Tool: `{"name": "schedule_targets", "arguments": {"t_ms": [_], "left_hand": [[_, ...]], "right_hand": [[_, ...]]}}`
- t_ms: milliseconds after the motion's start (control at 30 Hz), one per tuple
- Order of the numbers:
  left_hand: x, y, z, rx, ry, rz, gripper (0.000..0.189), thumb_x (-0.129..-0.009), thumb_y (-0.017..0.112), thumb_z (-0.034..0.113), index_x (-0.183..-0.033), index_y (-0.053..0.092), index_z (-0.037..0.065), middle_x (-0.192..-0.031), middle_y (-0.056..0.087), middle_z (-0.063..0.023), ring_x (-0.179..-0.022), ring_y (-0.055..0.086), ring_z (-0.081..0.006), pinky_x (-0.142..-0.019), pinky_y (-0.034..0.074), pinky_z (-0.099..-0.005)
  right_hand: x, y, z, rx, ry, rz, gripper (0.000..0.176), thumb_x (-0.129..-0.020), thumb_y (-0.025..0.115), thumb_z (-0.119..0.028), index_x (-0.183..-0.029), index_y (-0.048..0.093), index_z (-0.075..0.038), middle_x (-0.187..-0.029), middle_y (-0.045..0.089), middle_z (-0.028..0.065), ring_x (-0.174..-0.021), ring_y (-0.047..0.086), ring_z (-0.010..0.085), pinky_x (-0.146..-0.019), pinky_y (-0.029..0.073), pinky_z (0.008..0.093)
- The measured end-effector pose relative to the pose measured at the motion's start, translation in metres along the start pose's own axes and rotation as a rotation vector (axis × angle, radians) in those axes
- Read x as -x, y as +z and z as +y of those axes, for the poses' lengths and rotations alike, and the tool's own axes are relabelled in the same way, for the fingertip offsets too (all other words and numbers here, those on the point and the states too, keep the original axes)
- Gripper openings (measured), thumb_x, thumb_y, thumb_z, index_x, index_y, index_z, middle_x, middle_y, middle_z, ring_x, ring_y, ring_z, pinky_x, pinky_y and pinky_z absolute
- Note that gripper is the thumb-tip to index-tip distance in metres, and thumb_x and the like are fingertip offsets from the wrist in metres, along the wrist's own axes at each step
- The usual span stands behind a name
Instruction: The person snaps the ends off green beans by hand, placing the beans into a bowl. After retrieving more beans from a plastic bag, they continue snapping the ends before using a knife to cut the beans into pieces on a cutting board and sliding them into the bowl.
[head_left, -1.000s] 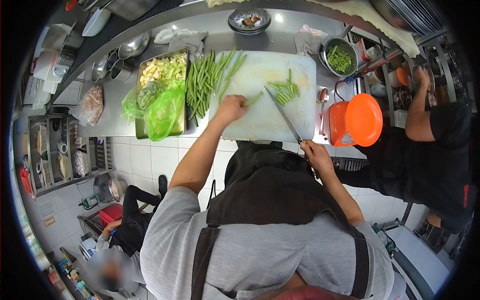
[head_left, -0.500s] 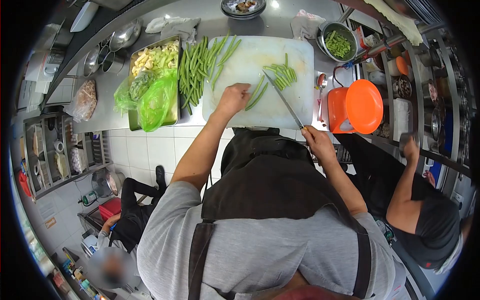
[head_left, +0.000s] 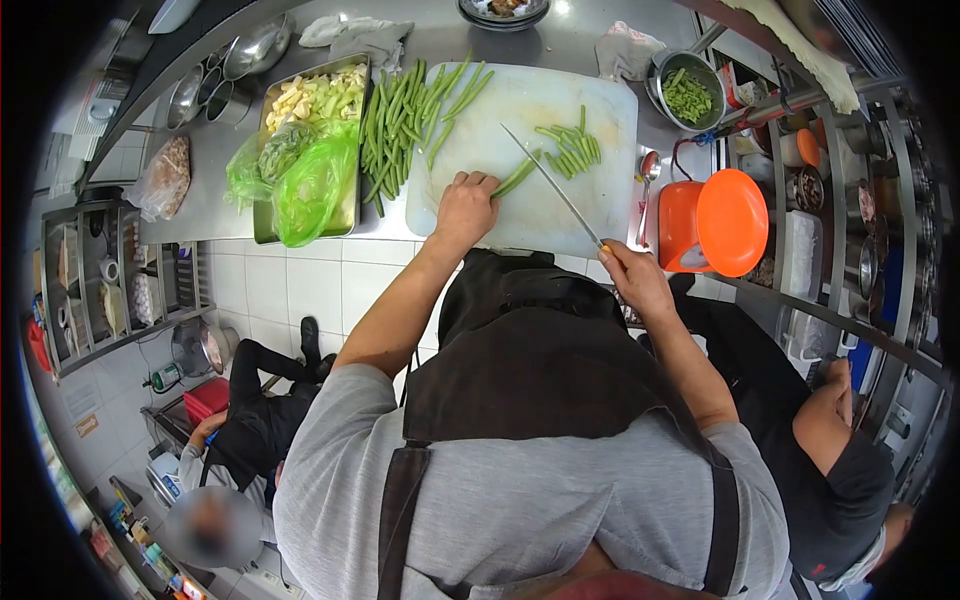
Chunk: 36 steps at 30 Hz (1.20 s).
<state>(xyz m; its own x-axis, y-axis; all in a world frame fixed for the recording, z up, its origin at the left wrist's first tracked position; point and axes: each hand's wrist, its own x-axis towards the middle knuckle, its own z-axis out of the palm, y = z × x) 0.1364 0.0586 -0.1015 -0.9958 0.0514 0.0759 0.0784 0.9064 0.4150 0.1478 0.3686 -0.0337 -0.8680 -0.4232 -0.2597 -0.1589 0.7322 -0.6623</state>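
Note:
On the white cutting board (head_left: 480,100), my left hand (head_left: 467,208) is closed around the near ends of a few green beans (head_left: 517,177). Their far ends stick out to the right, toward the blade. My right hand (head_left: 636,278) grips a long kitchen knife (head_left: 562,195) by its handle at the board's near edge, the blade slanting up and left over the board. Cut bean pieces (head_left: 575,150) lie right of the blade. A heap of whole green beans (head_left: 395,125) spreads over the board's left edge.
Left stands a metal tray (head_left: 262,225) with chopped vegetables and a green plastic bag (head_left: 315,190). At right are a bowl of cut beans (head_left: 688,95), a spoon (head_left: 648,175) and an orange container (head_left: 732,222). Other people are at lower left (head_left: 250,420) and right (head_left: 830,450).
My left hand has closed on the loose beans and turned them slightly. The knife has shifted a little left, its tip higher on the board. The person at right has lowered an arm.

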Motion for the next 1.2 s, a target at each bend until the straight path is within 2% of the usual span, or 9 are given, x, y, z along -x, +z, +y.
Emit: {"name": "schedule_targets", "arguments": {"t_ms": [167, 233, 367, 433, 667, 833, 933, 1033, 1200], "left_hand": [[-0.002, 0.003, -0.002, 0.011, 0.01, 0.02, 0.025, -0.075, 0.07, 0.006, -0.099, 0.068, 0.005, -0.098, 0.067, -0.0133, -0.093, 0.06, -0.0348, -0.086, 0.05, -0.0431], [-0.002, 0.004, -0.003, 0.033, 0.02, 0.038, 0.025, -0.074, 0.07, 0.005, -0.1, 0.068, 0.005, -0.097, 0.067, -0.0134, -0.093, 0.06, -0.035, -0.086, 0.05, -0.0429], [0.001, 0.008, -0.006, 0.046, 0.04, 0.05, 0.026, -0.074, 0.069, 0.004, -0.1, 0.068, 0.005, -0.097, 0.067, -0.0137, -0.093, 0.06, -0.0353, -0.087, 0.05, -0.0429], [-0.002, 0.011, -0.007, 0.082, 0.061, 0.08, 0.026, -0.074, 0.069, 0.004, -0.1, 0.068, 0.004, -0.096, 0.067, -0.0143, -0.092, 0.06, -0.0361, -0.087, 0.05, -0.0431], [-0.005, 0.009, -0.008, 0.084, 0.072, 0.06, 0.025, -0.074, 0.07, 0.003, -0.098, 0.068, 0.003, -0.094, 0.067, -0.0155, -0.09, 0.061, -0.0375, -0.084, 0.051, -0.044], [-0.011, 0.015, -0.005, 0.113, 0.083, 0.075, 0.025, -0.073, 0.071, 0.003, -0.098, 0.068, 0.003, -0.095, 0.067, -0.0152, -0.091, 0.061, -0.0368, -0.084, 0.051, -0.0439], [-0.02, 0.015, 0.003, 0.113, 0.086, 0.053, 0.022, -0.074, 0.07, 0.004, -0.096, 0.066, 0.002, -0.093, 0.066, -0.0155, -0.092, 0.061, -0.0351, -0.088, 0.049, -0.0415], [-0.025, 0.014, 0.006, 0.09, 0.093, 0.046, 0.02, -0.074, 0.069, 0.004, -0.094, 0.066, 0.003, -0.092, 0.066, -0.0151, -0.091, 0.06, -0.0347, -0.088, 0.049, -0.0415], [-0.025, 0.017, 0.005, 0.088, 0.096, 0.045, 0.023, -0.074, 0.068, 0.003, -0.097, 0.067, 0.003, -0.094, 0.067, -0.0145, -0.092, 0.06, -0.0347, -0.087, 0.05, -0.0421]], "right_hand": [[-0.001, -0.001, -0.005, -0.033, -0.054, 0.034, 0.032, -0.098, 0.056, -0.032, -0.114, 0.065, -0.005, -0.074, 0.064, 0.0214, -0.074, 0.064, 0.0404, -0.068, 0.049, 0.046], [-0.007, 0.005, 0.004, 0.042, 0.073, -0.113, 0.032, -0.098, 0.055, -0.032, -0.112, 0.065, -0.005, -0.074, 0.065, 0.0212, -0.075, 0.064, 0.0413, -0.069, 0.049, 0.047], [-0.006, 0.011, 0.011, 0.014, 0.021, -0.073, 0.032, -0.099, 0.055, -0.033, -0.112, 0.064, -0.005, -0.075, 0.065, 0.0219, -0.076, 0.063, 0.0425, -0.07, 0.048, 0.0484], [-0.009, 0.011, 0.011, 0.003, 0.005, -0.086, 0.028, -0.099, 0.051, -0.031, -0.104, 0.061, -0.005, -0.078, 0.063, 0.0244, -0.079, 0.061, 0.0452, -0.07, 0.046, 0.0521], [-0.028, 0.021, 0.004, -0.003, 0.03, -0.106, 0.033, -0.1, 0.049, -0.035, -0.105, 0.061, -0.005, -0.079, 0.064, 0.0248, -0.081, 0.061, 0.0453, -0.071, 0.046, 0.0522], [-0.009, 0.004, 0.004, -0.003, 0.06, -0.034, 0.031, -0.099, 0.052, -0.033, -0.107, 0.064, -0.006, -0.077, 0.064, 0.0229, -0.078, 0.062, 0.0437, -0.069, 0.047, 0.0505], [0.003, -0.006, 0.003, 0.042, 0.025, -0.061, 0.029, -0.099, 0.053, -0.032, -0.106, 0.063, -0.006, -0.075, 0.064, 0.0224, -0.076, 0.062, 0.0433, -0.068, 0.047, 0.05], [0.006, -0.005, 0.007, 0.074, 0.02, -0.15, 0.028, -0.099, 0.054, -0.032, -0.104, 0.063, -0.006, -0.075, 0.064, 0.0225, -0.076, 0.062, 0.0432, -0.068, 0.047, 0.0501], [-0.009, 0.008, 0.0, 0.025, 0.06, -0.168, 0.03, -0.099, 0.051, -0.033, -0.104, 0.062, -0.006, -0.076, 0.064, 0.0238, -0.078, 0.061, 0.0446, -0.07, 0.047, 0.0515]]}}
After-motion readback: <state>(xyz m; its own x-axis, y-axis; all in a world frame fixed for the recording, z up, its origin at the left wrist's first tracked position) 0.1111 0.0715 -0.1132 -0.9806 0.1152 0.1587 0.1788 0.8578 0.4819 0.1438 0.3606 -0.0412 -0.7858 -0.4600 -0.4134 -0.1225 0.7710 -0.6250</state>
